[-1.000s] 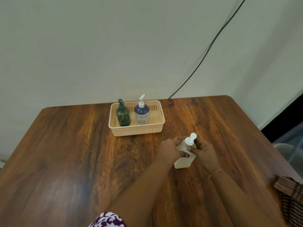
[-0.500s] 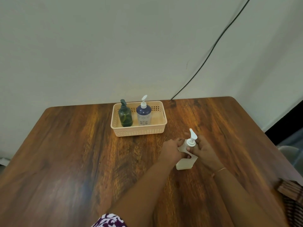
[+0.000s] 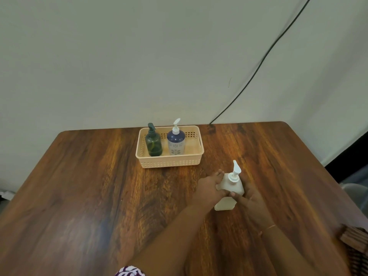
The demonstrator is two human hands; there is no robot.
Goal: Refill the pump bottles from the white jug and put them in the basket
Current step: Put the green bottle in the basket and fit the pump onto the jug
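A white pump bottle stands on the wooden table, right of centre. My left hand grips its left side and my right hand wraps its right side, below the pump head, which points away from me. Behind it, the beige perforated basket holds a dark green pump bottle on the left and a navy and white pump bottle beside it, both upright. No white jug is in view.
A black cable runs down the wall to the table's back edge. Something striped brown lies at the table's right front corner. The basket's right part holds nothing.
The pump head has turned from facing right to pointing away from me. My right hand has dropped from the pump collar to the bottle's side. The left hand kept its grip.
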